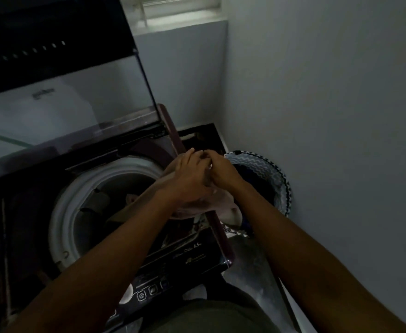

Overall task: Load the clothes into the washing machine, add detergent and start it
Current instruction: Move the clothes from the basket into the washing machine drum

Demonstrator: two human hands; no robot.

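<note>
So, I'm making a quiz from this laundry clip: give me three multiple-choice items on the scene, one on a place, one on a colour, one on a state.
1. Where does the laundry basket stand?
A. on the washing machine
B. on the floor between the machine and the wall
C. inside the drum

2. What colour is the garment that the hands hold?
A. pale pinkish
B. bright green
C. black

3. How is the machine's lid?
A. shut
B. taken off
C. raised open

Answers: 1 B, the zigzag-patterned basket sits low beside the machine's right edge, against the wall. 2 A, the cloth under the left hand and right hand looks pale pink in the dim light. 3 C, the clear lid stands up behind the open drum, where clothes already lie.
</note>
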